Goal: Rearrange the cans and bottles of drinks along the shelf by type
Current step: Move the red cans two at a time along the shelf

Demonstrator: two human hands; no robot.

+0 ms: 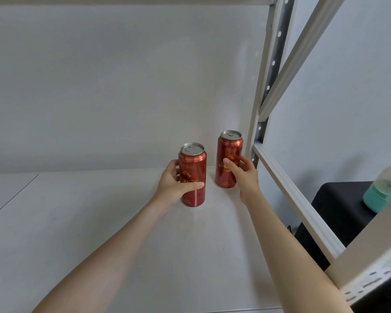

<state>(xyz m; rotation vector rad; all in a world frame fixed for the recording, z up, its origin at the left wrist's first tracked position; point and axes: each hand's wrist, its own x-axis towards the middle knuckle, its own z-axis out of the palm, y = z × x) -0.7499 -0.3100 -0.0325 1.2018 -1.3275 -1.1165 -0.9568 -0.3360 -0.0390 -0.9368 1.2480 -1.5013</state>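
Note:
Two tall red beer cans with gold print stand upright on the white shelf board (99,222). My left hand (175,185) is wrapped around the nearer can (193,163), thumb across its front. The farther can (227,152) stands at the shelf's right end, close to the back wall. My right hand (245,175) grips that can from its right side, thumb on its front. The two cans stand a small gap apart. Both pull tabs are closed.
The shelf's white metal upright (259,123) and a side rail (298,199) run just right of the farther can. Beyond the frame, a green bottle with an orange cap (384,188) stands on a black surface (339,206). A seam crosses the board at the left.

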